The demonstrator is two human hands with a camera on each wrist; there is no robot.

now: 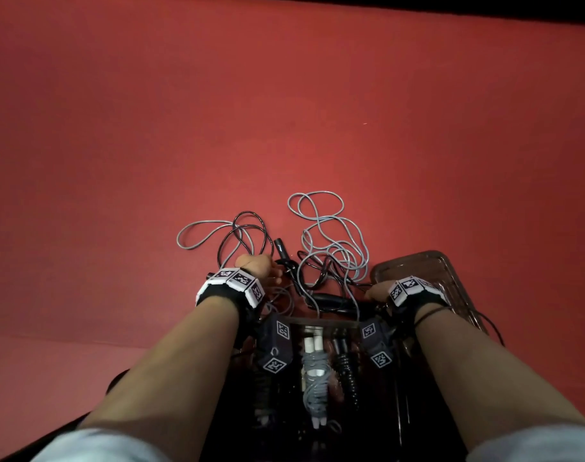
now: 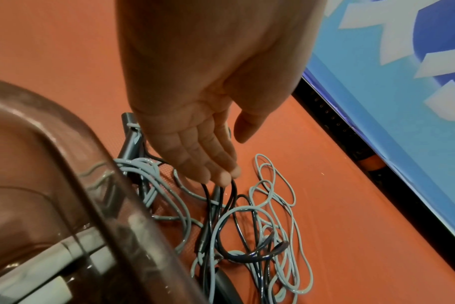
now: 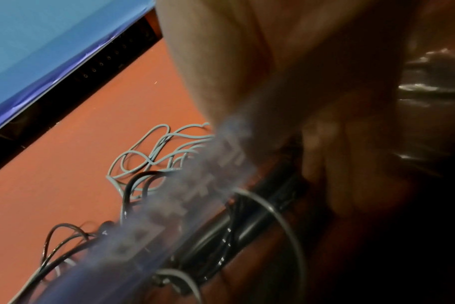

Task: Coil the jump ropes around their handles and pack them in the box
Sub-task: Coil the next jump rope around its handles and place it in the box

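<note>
Left hand (image 2: 200, 86), fingers (image 2: 208, 164) straight & together, tips touching a black rope (image 2: 231, 197) in the loose tangle on the red desk (image 1: 284, 111), just beyond the box (image 1: 394, 378). Right hand (image 1: 379, 290) at the box's far edge; grip can't be told. Two coiled ropes (image 1: 314, 378) lie inside.

- On our left wrist (image 1: 232, 288) we wear a black band with white coded marker tiles.
- Our right wrist (image 1: 414, 291) matches it.
- Pale blue sleeves (image 1: 94, 445).
</note>
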